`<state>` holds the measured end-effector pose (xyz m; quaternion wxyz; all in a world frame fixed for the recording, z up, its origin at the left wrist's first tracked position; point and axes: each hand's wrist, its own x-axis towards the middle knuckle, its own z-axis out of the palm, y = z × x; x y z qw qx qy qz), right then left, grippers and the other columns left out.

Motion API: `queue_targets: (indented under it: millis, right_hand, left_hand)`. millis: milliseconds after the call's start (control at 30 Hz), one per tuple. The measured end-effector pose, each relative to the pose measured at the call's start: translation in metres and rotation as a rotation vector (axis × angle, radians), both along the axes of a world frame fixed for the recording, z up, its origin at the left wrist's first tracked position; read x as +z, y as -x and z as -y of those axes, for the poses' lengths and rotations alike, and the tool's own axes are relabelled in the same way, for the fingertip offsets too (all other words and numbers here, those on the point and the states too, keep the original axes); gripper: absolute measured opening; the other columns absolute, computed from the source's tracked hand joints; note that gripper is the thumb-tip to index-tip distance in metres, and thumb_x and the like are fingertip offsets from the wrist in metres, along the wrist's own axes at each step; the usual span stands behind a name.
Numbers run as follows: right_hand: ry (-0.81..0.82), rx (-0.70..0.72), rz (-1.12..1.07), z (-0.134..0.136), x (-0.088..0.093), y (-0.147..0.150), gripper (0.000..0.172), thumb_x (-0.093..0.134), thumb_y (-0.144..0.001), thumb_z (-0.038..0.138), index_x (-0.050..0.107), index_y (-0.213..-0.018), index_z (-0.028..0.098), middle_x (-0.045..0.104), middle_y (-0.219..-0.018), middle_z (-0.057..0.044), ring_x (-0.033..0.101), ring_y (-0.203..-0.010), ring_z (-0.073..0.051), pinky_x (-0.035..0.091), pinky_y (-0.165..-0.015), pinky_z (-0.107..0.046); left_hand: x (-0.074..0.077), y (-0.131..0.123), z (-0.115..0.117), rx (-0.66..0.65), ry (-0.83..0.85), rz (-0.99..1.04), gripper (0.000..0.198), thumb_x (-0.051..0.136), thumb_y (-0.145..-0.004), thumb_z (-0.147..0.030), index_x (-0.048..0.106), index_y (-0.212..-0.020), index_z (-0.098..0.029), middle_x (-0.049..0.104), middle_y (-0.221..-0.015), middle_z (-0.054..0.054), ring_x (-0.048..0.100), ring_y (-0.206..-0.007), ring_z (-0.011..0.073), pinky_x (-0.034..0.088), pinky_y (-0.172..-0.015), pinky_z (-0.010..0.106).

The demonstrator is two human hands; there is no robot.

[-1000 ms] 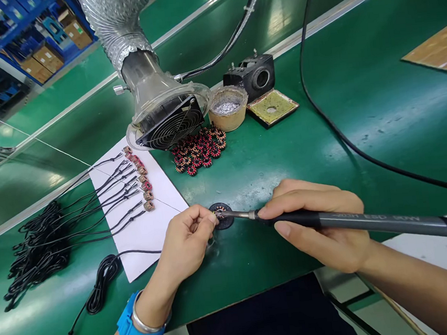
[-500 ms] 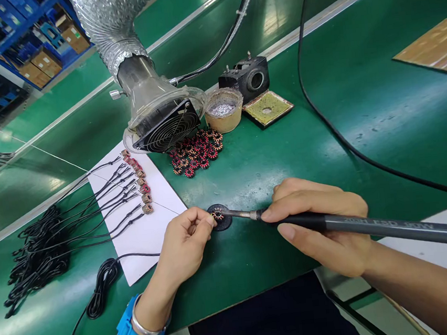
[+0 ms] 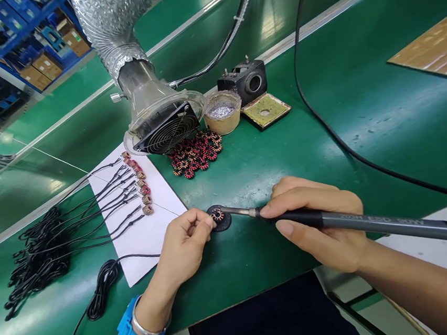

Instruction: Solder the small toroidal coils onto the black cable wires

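Soldering iron (image 3: pixel 371 223) lies sideways in right hand (image 3: pixel 320 232), tip pointing at coil (image 3: pixel 217 216) pinched by left hand (image 3: pixel 184 247); pot (image 3: pixel 225 125) beyond holds silvery bits

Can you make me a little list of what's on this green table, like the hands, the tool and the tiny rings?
left hand: fingertips pinched at the edge of the small coil
right hand: holds the soldering iron, tip at the small coil
under it: black disc
pile: red and black coils, beside the fan hood
white paper: row of wired coils
table: green
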<state>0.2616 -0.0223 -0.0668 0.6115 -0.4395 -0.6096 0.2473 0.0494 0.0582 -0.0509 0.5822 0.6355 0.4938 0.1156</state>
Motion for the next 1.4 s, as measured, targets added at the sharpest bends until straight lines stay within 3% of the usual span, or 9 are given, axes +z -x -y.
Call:
queue_targets:
  millis: [433, 567, 733, 867, 967, 1100, 1200, 1300, 1400]
  right_hand:
    - [0.006, -0.009, -0.017, 0.001, -0.002, -0.001, 0.029, 0.056, -0.077, 0.006, 0.067, -0.099, 0.022, 0.059, -0.071, -0.001, 0.052, -0.062, -0.015, 0.042, -0.054, -0.030]
    - [-0.017, -0.098, 0.036, -0.003, -0.001, -0.004, 0.025, 0.058, -0.081, 0.011, 0.067, -0.100, 0.024, 0.063, -0.076, -0.003, 0.055, -0.065, -0.017, 0.045, -0.057, -0.032]
    - [-0.089, -0.291, 0.269, -0.039, 0.010, -0.030, 0.025, 0.061, -0.087, 0.018, 0.066, -0.110, 0.027, 0.068, -0.093, -0.005, 0.061, -0.082, -0.020, 0.051, -0.073, -0.036]
    - [-0.202, -0.444, 0.401, -0.086, -0.004, -0.063, 0.027, 0.063, -0.089, 0.023, 0.067, -0.116, 0.024, 0.067, -0.099, -0.006, 0.062, -0.090, -0.020, 0.051, -0.082, -0.033]
    - [-0.116, -0.363, 0.494, -0.101, -0.021, -0.072, 0.028, 0.063, -0.089, 0.023, 0.066, -0.117, 0.022, 0.069, -0.093, -0.004, 0.065, -0.081, -0.018, 0.053, -0.074, -0.030]
    - [-0.118, -0.276, 0.489, -0.079, -0.025, -0.048, 0.020, 0.055, -0.092, 0.015, 0.064, -0.109, 0.019, 0.062, -0.062, 0.003, 0.060, -0.051, -0.010, 0.049, -0.055, -0.021]
    - [-0.168, -0.050, 0.491, -0.055, -0.022, -0.017, 0.010, 0.059, -0.087, 0.015, 0.060, -0.096, 0.020, 0.069, -0.079, -0.002, 0.065, -0.067, -0.014, 0.054, -0.065, -0.025]
    - [-0.118, 0.206, 0.505, -0.045, -0.023, 0.006, 0.021, 0.060, -0.080, 0.012, 0.055, -0.099, 0.019, 0.070, -0.095, -0.007, 0.064, -0.080, -0.019, 0.055, -0.069, -0.031]
    - [-0.054, 0.295, 0.495, -0.047, -0.027, 0.015, 0.025, 0.057, -0.079, 0.009, 0.054, -0.101, 0.019, 0.069, -0.094, -0.007, 0.062, -0.080, -0.020, 0.054, -0.068, -0.031]
  left_hand:
    - [-0.001, 0.002, 0.000, 0.005, -0.015, -0.057, 0.035, 0.046, -0.093, -0.044, 0.061, -0.081, -0.015, 0.050, -0.062, -0.003, 0.030, -0.047, 0.0075, 0.021, -0.045, 0.021]
    - [0.001, 0.002, 0.004, 0.004, -0.075, -0.088, 0.031, 0.046, -0.093, -0.042, 0.057, -0.078, -0.017, 0.048, -0.062, -0.004, 0.035, -0.051, 0.0090, 0.026, -0.048, 0.021]
    - [0.006, 0.002, 0.011, -0.022, -0.207, -0.204, 0.017, 0.055, -0.088, -0.036, 0.052, -0.090, -0.020, 0.046, -0.061, -0.007, 0.043, -0.054, 0.0104, 0.032, -0.052, 0.021]
    - [0.006, 0.001, 0.014, -0.082, -0.363, -0.337, 0.027, 0.057, -0.085, -0.034, 0.052, -0.108, -0.020, 0.049, -0.057, -0.007, 0.049, -0.051, 0.0130, 0.033, -0.053, 0.024]
    - [0.002, 0.001, 0.016, -0.119, -0.440, -0.407, 0.031, 0.056, -0.086, -0.034, 0.055, -0.114, -0.020, 0.052, -0.055, -0.006, 0.053, -0.050, 0.0153, 0.035, -0.055, 0.025]
    - [-0.003, -0.001, 0.018, -0.151, -0.494, -0.475, 0.036, 0.053, -0.088, -0.037, 0.057, -0.120, -0.021, 0.059, -0.059, -0.003, 0.059, -0.055, 0.0181, 0.038, -0.059, 0.028]
    - [-0.004, -0.002, 0.019, -0.169, -0.511, -0.496, 0.036, 0.053, -0.088, -0.037, 0.059, -0.119, -0.021, 0.062, -0.062, -0.001, 0.060, -0.056, 0.0190, 0.038, -0.059, 0.028]
    - [-0.003, -0.003, 0.017, -0.164, -0.501, -0.472, 0.034, 0.055, -0.086, -0.036, 0.061, -0.117, -0.021, 0.064, -0.062, -0.001, 0.060, -0.055, 0.0185, 0.038, -0.058, 0.028]
    - [-0.002, -0.003, 0.015, -0.160, -0.472, -0.456, 0.034, 0.057, -0.085, -0.036, 0.062, -0.115, -0.021, 0.064, -0.063, -0.001, 0.060, -0.055, 0.0186, 0.038, -0.057, 0.027]
